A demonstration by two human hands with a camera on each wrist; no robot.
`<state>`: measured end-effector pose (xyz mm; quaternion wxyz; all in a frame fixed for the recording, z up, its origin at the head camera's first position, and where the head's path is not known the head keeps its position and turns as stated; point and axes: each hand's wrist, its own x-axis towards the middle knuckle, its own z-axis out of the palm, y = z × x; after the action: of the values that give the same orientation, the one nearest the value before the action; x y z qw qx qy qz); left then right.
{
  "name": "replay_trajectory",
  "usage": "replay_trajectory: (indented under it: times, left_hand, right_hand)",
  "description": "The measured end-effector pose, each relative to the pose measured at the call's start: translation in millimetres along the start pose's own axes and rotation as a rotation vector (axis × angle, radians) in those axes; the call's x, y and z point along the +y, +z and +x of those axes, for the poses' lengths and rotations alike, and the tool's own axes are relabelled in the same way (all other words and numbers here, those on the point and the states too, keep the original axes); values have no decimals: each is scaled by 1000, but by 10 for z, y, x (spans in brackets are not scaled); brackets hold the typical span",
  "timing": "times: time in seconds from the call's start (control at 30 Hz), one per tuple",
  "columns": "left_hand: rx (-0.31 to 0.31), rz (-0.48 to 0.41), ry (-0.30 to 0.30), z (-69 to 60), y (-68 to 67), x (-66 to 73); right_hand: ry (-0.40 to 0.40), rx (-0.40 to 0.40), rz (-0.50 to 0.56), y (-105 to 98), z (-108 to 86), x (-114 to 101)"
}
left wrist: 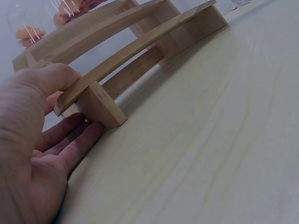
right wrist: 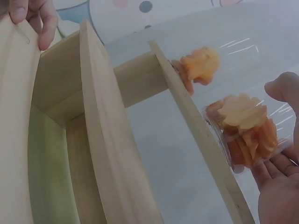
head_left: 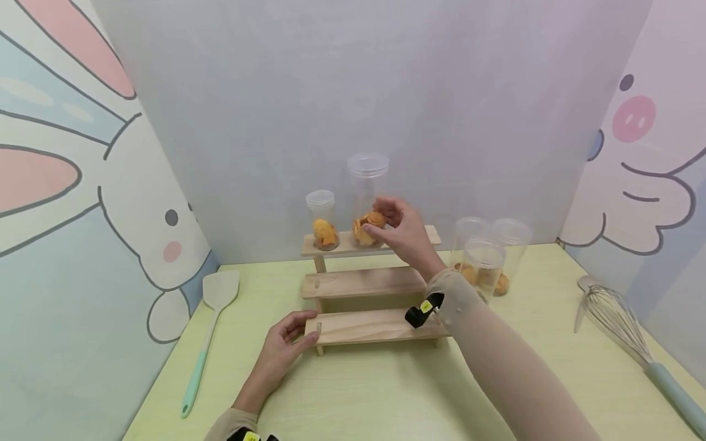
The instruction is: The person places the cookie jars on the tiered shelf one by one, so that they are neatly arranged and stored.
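A three-tier wooden display stand [head_left: 364,282] stands on the table. At its lowest tier, my left hand [head_left: 284,343] grips the left end, thumb on top and fingers below the board, as the left wrist view shows. On the top tier is a tall clear jar [head_left: 368,177] with orange ruffled snack pieces [right wrist: 250,126] at its bottom. My right hand [head_left: 405,233] holds this jar low down from the right, thumb on one side and fingers on the other. A shorter lidded jar [head_left: 321,211] with similar pieces stands at the tier's left end.
Several clear jars [head_left: 485,254] with snack pieces stand right of the stand, partly behind my right forearm. A white spatula with a green handle [head_left: 212,324] lies on the left. A whisk [head_left: 623,331] lies at the right edge. A grey wall [head_left: 331,110] rises behind.
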<state>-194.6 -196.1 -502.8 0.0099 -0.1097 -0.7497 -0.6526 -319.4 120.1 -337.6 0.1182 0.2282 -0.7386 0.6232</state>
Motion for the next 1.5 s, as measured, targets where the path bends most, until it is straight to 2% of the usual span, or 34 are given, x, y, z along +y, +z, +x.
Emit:
replay_trajectory:
  times: [0.23, 0.53, 0.87, 1.23, 1.5]
  left_hand:
    - [-5, 3, 4, 10, 5, 16]
    - [-3, -5, 0, 10, -11, -5]
    - [-8, 9, 6, 8, -2, -24]
    - [-1, 6, 11, 7, -17, -34]
    - [10, 0, 2, -1, -29, -24]
  right_hand:
    - [29, -8, 3, 22, 6, 26]
    - [28, -37, -5, 59, 39, 53]
    - [35, -14, -20, 7, 14, 27]
    - [-101, 28, -20, -190, -31, -263]
    - [-205, 79, 2, -407, -164, -554]
